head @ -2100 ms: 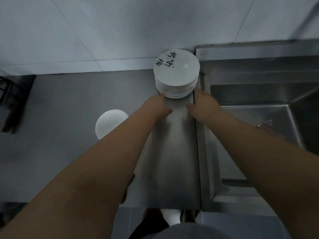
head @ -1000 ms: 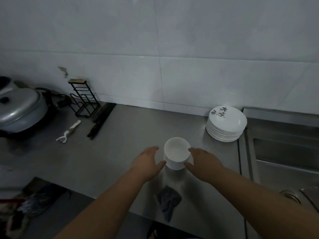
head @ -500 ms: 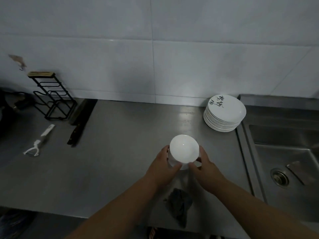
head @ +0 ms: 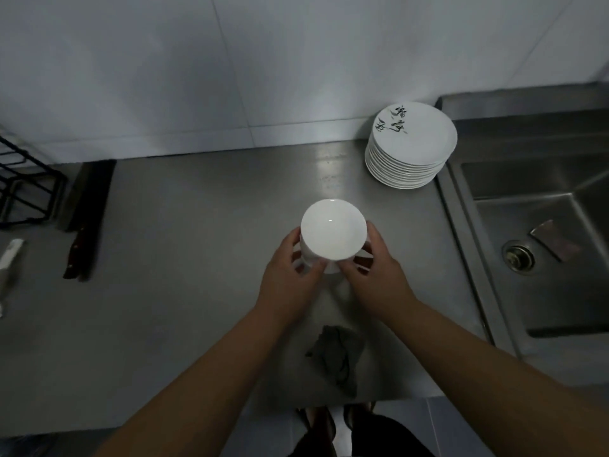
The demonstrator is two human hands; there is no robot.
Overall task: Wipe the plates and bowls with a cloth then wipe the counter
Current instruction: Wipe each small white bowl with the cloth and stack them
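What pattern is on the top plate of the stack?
The top plate is white with black brushstroke markings; head view.

Plate stack (head: 412, 143) left of sink (head: 527, 179); cloth (head: 336, 354) before bowls (head: 333, 234), seemingly stacked

We count two hands, our left hand (head: 290, 285) and right hand (head: 379, 278). Between them is one stack of white bowls (head: 333, 234), gripped from both sides. Only the top bowl shows whole, so we cannot tell how many it holds. Beyond the right hand stands one stack of plates (head: 415, 140), roughly a dozen rims. Nearer us than the hands lies one dark cloth (head: 339, 357). Right of the right hand we find one sink (head: 560, 291), one drain (head: 518, 257) and one flat metal piece (head: 553, 240). Well left of the left hand are one wire rack (head: 26, 189), one white peeler (head: 10, 258), and dark knives (head: 85, 219), one or two.
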